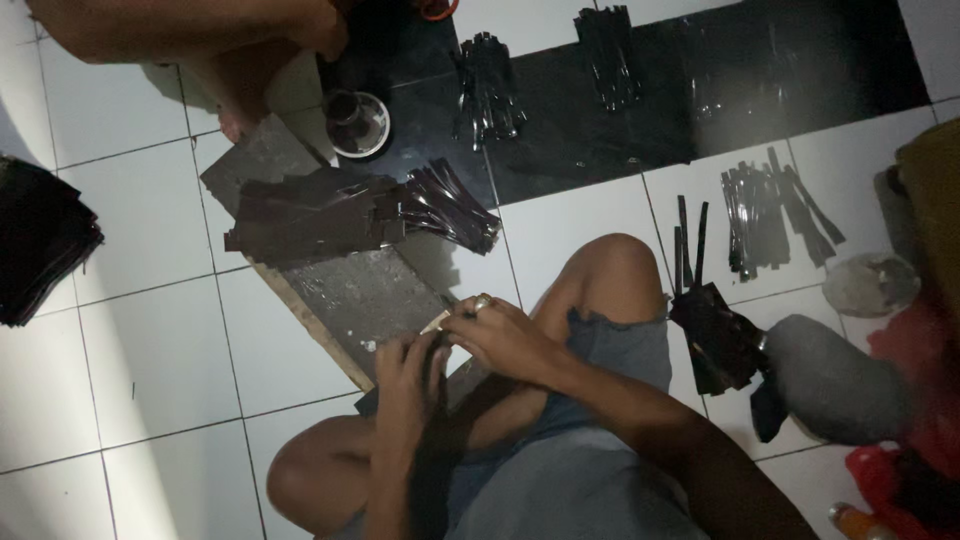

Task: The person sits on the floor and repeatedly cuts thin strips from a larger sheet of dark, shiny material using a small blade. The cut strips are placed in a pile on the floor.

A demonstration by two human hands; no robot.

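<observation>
I sit on a tiled floor with my knees drawn up. My left hand (410, 372) presses down a dark sheet piece at the near end of a long wooden board (345, 295). My right hand (500, 335), a ring on one finger, grips a small blade-like tool (440, 320) whose tip meets the sheet beside my left fingers. Further along the board lies a pile of dark cut strips (350, 215), fanned out at its right end.
Bundles of dark strips (487, 90) (770, 215) lie on the floor beyond and to the right. A small metal bowl (357, 122) stands by another person's leg (200, 35) at top left. A stack of dark sheets (40, 240) is at the left edge.
</observation>
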